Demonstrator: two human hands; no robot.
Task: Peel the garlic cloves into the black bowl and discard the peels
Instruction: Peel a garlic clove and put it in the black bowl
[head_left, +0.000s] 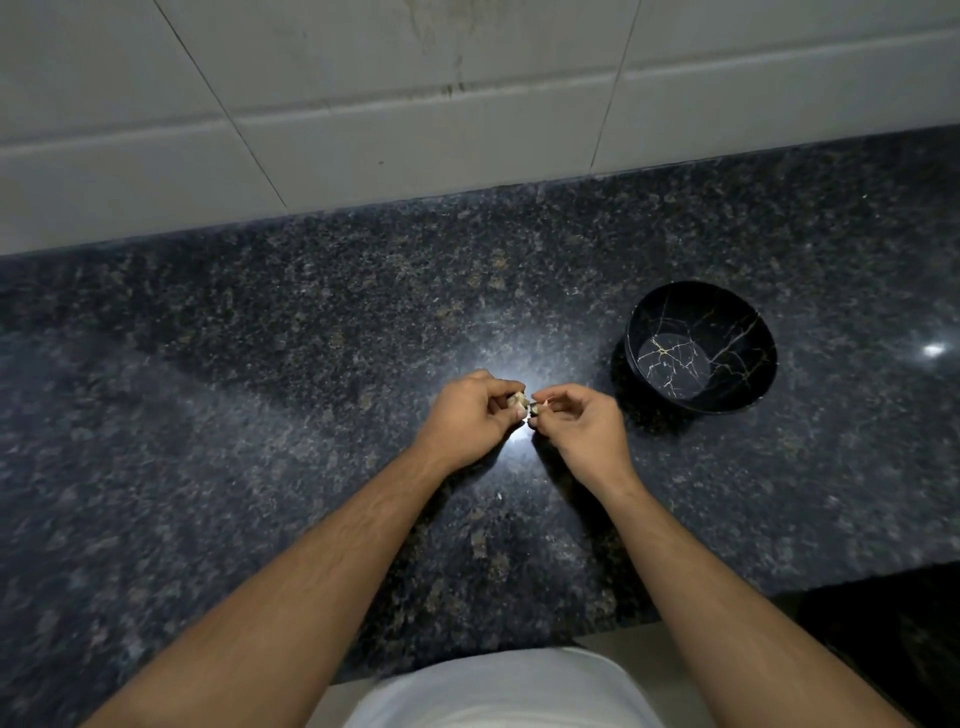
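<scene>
A small pale garlic piece (521, 402) sits between my two hands above the middle of the dark granite counter (260, 364). My left hand (470, 415) grips its left end with curled fingers. My right hand (582, 423) pinches its right end between thumb and fingertips. The black bowl (748, 322) with thin gold veins stands to the right of my hands, a short way off. Nothing shows inside the bowl.
A tiled wall (415, 104) runs along the back of the counter. The counter's front edge lies close to my body, and it ends at the lower right where a dark floor area (893, 634) shows.
</scene>
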